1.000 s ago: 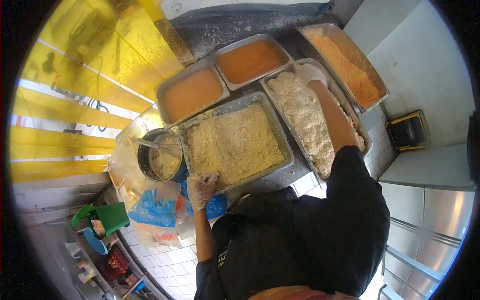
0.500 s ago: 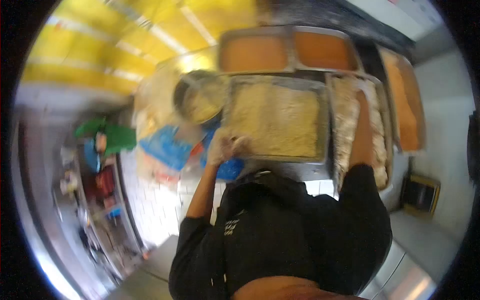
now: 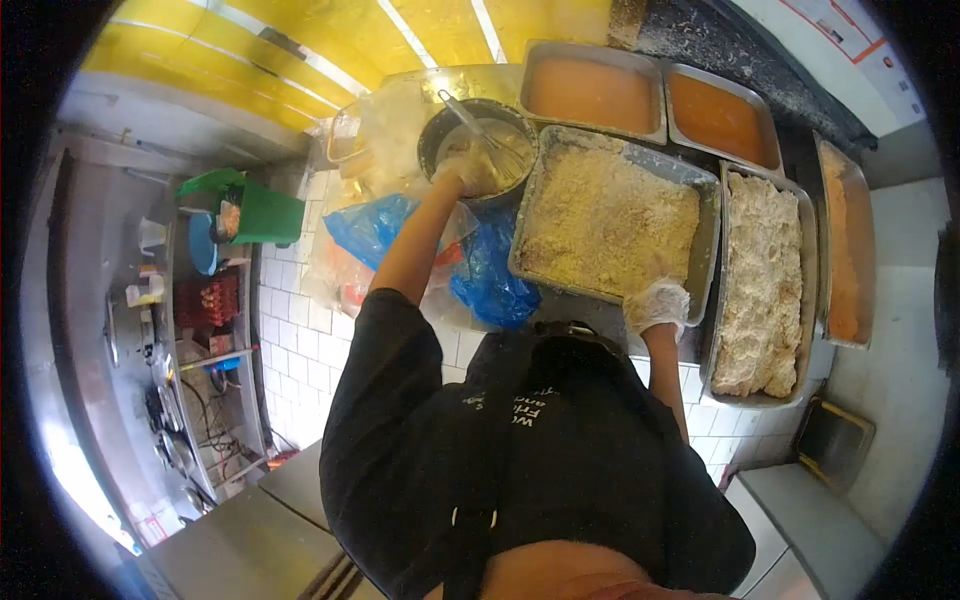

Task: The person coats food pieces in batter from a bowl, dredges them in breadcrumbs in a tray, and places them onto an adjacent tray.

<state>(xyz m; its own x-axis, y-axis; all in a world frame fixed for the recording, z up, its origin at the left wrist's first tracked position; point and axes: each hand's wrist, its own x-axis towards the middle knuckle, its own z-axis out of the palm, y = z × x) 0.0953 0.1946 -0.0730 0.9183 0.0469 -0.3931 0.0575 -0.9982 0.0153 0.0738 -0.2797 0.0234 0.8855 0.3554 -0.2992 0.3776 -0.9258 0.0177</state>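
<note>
"Bucket (image 3: 433, 140) first: where is it?"

"On the table (image 3: 565, 306), just left of the tray of pale flour (image 3: 706, 215). It has white mush inside. A whisk (image 3: 482, 134) leans in it, right next to the left hand (image 3: 463, 176)."

"What are the hands doing?"

"The left one dips into the bucket. I can't tell how far its fingers are spread, or if it has hold of anything. The right hand (image 3: 657, 305), in a clear glove, is at the near right corner of the flour tray. Its fingers and its grip are hard to see too."

"What's in the way?"

"Blue bags (image 3: 495, 276) crowd the near side of the bucket, and the left arm goes over one. Behind the flour are two trays of orange soup (image 3: 594, 90). To the right is a long tray of lumpy white pieces (image 3: 762, 285), then a tray of orange crumbs (image 3: 848, 240)."

"And the room?"

"White floor tiles (image 3: 300, 310), a yellow curtain (image 3: 290, 50) at the back, and a green bin (image 3: 268, 216) by the shelves (image 3: 215, 345) on the left."
</note>
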